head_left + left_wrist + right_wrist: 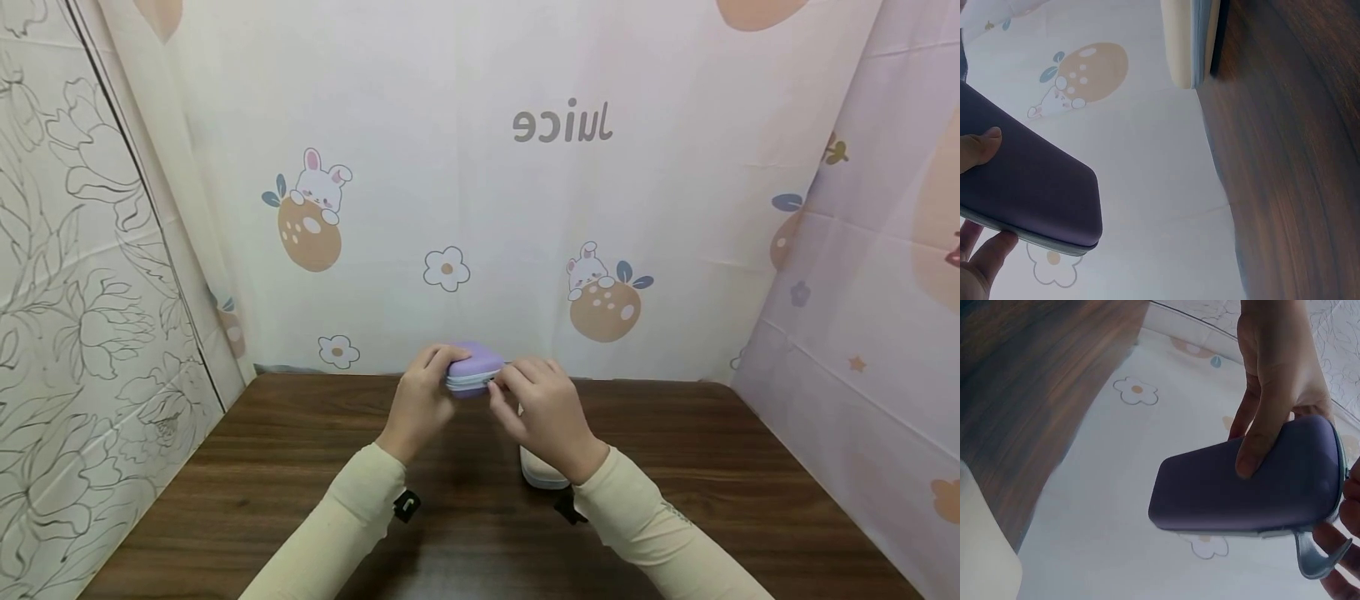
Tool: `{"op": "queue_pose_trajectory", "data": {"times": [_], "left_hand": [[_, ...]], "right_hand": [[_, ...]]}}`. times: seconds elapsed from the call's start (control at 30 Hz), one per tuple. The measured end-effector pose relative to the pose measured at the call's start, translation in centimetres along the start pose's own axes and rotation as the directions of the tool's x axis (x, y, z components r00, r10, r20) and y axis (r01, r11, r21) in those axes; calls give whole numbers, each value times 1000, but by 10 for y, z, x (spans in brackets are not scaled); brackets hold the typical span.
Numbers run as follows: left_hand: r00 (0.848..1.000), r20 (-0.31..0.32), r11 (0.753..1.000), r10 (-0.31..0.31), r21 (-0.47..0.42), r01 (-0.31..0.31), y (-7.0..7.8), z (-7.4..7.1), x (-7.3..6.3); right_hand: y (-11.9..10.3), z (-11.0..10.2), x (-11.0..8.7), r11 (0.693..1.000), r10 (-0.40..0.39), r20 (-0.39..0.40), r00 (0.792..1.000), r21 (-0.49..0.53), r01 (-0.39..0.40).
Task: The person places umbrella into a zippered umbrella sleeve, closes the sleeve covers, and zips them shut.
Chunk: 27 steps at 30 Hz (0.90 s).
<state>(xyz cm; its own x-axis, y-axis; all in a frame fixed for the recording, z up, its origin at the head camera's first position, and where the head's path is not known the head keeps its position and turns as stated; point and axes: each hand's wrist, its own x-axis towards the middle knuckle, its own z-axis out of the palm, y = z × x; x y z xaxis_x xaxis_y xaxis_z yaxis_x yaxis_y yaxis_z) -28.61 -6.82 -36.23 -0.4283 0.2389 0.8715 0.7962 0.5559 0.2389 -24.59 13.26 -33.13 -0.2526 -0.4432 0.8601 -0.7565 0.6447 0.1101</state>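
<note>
A purple case [474, 357] with a pale blue zip band round its edge is held above the back of the table. My left hand [422, 402] grips it from the left, with the thumb lying on its purple face in the right wrist view. At the zip on the case's right side, the fingers of my right hand [543, 408] pinch what looks like the zip pull, largely hidden by the fingertips. A pale blue strap [1315, 561] sticks out from the edge near those fingers. The case looks mostly closed along the visible edge.
Below my right hand, a cream case [543, 473] with a zip band lies on the dark wooden table [300, 467], partly covered by the hand. A printed curtain [450, 183] hangs behind the table, with further patterned sheets on both sides.
</note>
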Motion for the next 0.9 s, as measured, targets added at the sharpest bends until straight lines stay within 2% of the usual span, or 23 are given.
{"op": "queue_pose_trajectory", "data": {"times": [0.17,0.4,0.67,0.9], "left_hand": [[1000,2,1000,-20,-16,20,-1,0,0],[1000,12,999,-26,-32,27,-2,-1,0],[1000,10,998,-23,-55,24,-2,0,1],[1000,6,998,-19,-65,19,-2,0,2]], "right_hand": [[5,-1,-3,998,24,17,1000,64,-25],[8,-1,-6,994,41,45,998,101,-46],[12,-2,-9,986,67,32,997,148,-71],[14,-4,-9,986,68,33,997,149,-72]]}}
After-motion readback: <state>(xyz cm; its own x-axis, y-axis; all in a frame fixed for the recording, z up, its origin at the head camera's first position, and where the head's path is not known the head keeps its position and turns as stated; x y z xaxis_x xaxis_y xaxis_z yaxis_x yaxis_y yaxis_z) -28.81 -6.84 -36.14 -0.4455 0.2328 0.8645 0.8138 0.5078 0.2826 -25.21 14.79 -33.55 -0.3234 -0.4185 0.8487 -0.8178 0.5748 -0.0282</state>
